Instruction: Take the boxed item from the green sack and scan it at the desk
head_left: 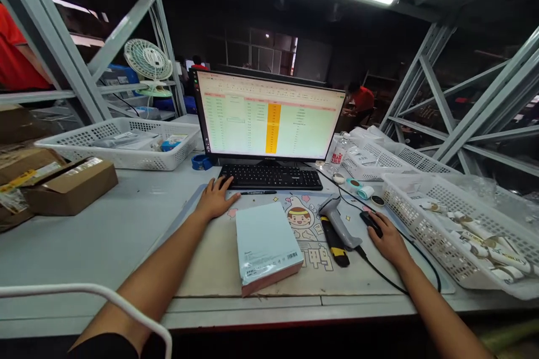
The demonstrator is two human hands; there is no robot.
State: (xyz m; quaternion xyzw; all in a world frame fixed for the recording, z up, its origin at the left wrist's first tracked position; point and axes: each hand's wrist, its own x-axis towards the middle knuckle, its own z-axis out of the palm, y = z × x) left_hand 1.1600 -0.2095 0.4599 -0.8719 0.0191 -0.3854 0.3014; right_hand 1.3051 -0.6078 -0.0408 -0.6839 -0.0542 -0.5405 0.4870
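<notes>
Cardboard box (71,185) is sitting at far left on the table (118,235), beside a white basket (122,143). Left hand (215,197) is resting flat, fingers spread, touching the keyboard (272,176) edge, gripping nothing. Wrapped pale-blue package (266,247) is lying centrally on the mat, barcode up, within reach of the scanner (337,227) beside it. Right hand (388,240) is cupping the mouse (371,221), loosely curled, probably for working the monitor (269,118).

Between my hands, a pale blue shrink-wrapped box (266,247) and a grey barcode scanner (337,224) crowd the desk mat. To my left the grey table (105,235) lies open up to the brown cardboard box (71,185). A white perforated plastic basket (455,224) walls off my right.
</notes>
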